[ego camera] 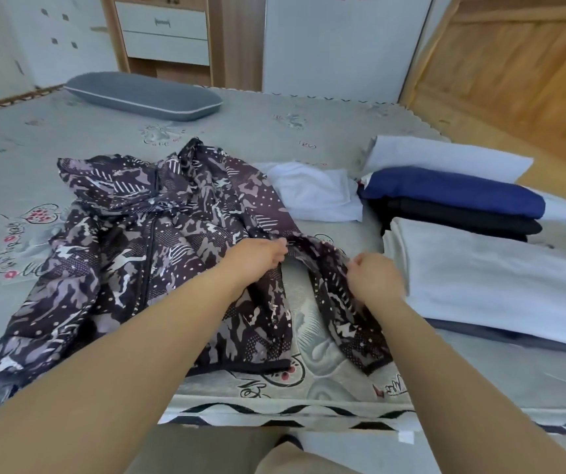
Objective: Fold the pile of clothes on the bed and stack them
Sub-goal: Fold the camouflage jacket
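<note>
Jacket (131, 254) lies flat near the bed's (274, 131) front edge, sleeve (329, 285) running toward me on its right side. My left hand (257, 258) pinches the sleeve's top, right hand (373, 278) grips mid-sleeve. I'd guess it folds leftward over the body; stack (462, 200) sits at the right edge.

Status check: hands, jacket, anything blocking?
Left hand and right hand both pinching the sleeve. Patterned jacket spread flat, unfolded. Folded stack to the right, loose white garment beyond; neither in the way.

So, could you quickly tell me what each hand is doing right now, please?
Left hand: closed, pinching the patterned jacket at its sleeve.
Right hand: closed, gripping the same sleeve further along.
</note>
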